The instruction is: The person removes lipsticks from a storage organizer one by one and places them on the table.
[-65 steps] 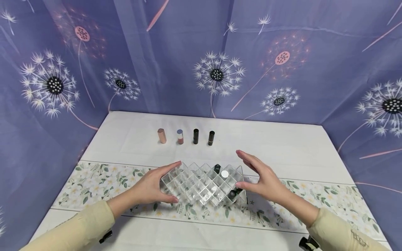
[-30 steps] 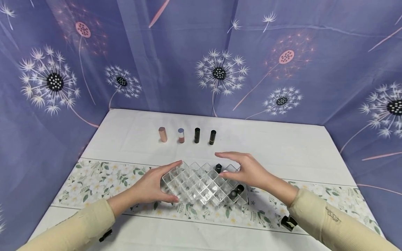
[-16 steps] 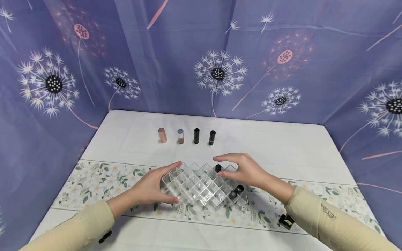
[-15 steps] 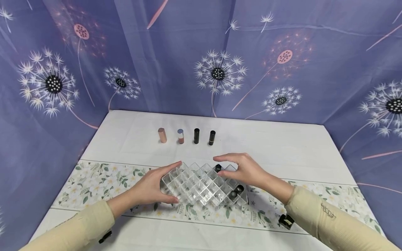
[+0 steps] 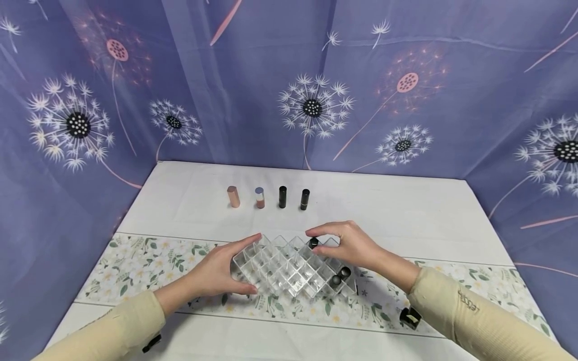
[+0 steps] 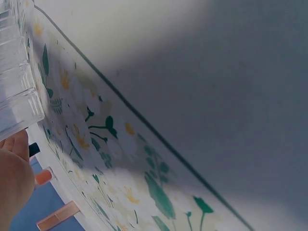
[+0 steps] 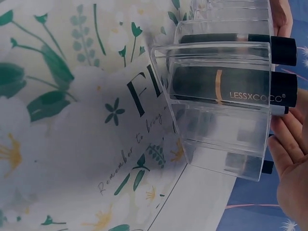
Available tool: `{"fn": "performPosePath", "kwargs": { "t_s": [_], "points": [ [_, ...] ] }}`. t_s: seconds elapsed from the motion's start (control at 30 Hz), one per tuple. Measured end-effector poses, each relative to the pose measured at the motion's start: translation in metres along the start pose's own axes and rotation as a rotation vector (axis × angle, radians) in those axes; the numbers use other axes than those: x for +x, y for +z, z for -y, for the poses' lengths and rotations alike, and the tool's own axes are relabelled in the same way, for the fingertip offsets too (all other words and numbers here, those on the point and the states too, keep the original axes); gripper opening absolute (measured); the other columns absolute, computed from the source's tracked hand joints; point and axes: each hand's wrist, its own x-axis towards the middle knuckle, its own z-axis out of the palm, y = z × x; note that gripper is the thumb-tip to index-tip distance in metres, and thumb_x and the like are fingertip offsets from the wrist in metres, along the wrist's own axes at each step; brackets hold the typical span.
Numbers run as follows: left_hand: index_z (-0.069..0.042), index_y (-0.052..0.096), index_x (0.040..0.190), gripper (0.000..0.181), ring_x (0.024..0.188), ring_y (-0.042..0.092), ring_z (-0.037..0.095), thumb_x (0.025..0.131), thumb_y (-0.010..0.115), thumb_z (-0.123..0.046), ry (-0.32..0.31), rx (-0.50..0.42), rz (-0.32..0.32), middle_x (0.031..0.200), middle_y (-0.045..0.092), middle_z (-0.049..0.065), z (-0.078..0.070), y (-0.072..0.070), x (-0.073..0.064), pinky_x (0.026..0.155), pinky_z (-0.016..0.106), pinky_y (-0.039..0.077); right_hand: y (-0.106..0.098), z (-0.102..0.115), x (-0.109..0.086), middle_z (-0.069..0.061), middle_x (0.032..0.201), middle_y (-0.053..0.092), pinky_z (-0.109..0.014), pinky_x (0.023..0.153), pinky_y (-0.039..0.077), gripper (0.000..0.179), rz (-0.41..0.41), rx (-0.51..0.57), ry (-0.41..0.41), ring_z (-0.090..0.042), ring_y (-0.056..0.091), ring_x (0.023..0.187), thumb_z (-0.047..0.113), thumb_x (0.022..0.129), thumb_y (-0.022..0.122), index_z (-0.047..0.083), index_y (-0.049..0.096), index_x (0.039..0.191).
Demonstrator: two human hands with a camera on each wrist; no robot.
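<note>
1. At six o'clock on the tabletop (image 5: 393, 215), the clear acrylic lipstick organizer (image 5: 295, 273) stands on floral-printed cloth (image 5: 149, 260).
2. Left hand (image 5: 219, 268): nine o'clock end; thumb and fingers spread, clasping that end. Hazard: if this hold slackens, a push from three o'clock could slide the organizer.
3. Right hand (image 5: 355, 246): two o'clock; thumb and index finger parted beside a black-capped lipstick (image 5: 313, 243). Whether the fingers grip anything cannot be told. Hazard: lifting by a cap alone could separate cap from tube.
4. Dark-capped lipsticks (image 5: 345, 272): compartments toward four o'clock, near the right palm. Hazard: lowering the palm could jolt them.
5. Rose-gold lipstick (image 5: 233, 197), silver-capped lipstick (image 5: 259, 198) and two black lipsticks (image 5: 282, 197): upright row, ten to twelve o'clock. Hazard: narrow bases; sweeping fingers could topple them.
</note>
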Motion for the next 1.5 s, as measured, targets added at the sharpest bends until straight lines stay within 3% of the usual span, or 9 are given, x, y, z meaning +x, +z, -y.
{"fn": "performPosePath", "kwargs": {
  "t_s": [1.0,1.27,1.5],
  "points": [
    [-0.024,0.039,0.168,0.116,0.145,0.052,0.042,0.072,0.096,-0.056,-0.022,-0.018,0.013,0.165,0.048,0.007,-0.0028,-0.0028,-0.0007,0.116,0.068,0.044,0.0047,0.0049,-0.0019,-0.005,0.122,0.079,-0.037,0.100,0.062,0.035,-0.048,-0.029,-0.046,-0.023,0.075,0.114,0.004,0.089,0.085,0.003,0.078,0.123],
    [-0.025,0.039,0.168,0.115,0.145,0.052,0.041,0.073,0.096,-0.056,-0.012,-0.014,0.008,0.165,0.049,0.006,-0.0018,-0.0021,-0.0011,0.115,0.067,0.045,0.0063,0.0026,-0.0009,-0.006,0.117,0.080,-0.041,0.092,0.064,0.032,-0.065,-0.035,-0.077,-0.022,0.077,0.106,0.002,0.090,0.085,0.002,0.078,0.121],
    [-0.025,0.039,0.168,0.116,0.144,0.053,0.041,0.072,0.096,-0.057,-0.006,-0.007,0.006,0.164,0.049,0.007,-0.0004,-0.0010,-0.0010,0.115,0.067,0.045,0.0031,0.0049,-0.0002,-0.004,0.118,0.080,-0.037,0.096,0.063,0.029,-0.076,-0.072,-0.056,-0.022,0.077,0.109,0.005,0.092,0.083,0.004,0.080,0.121]
  ]
}}
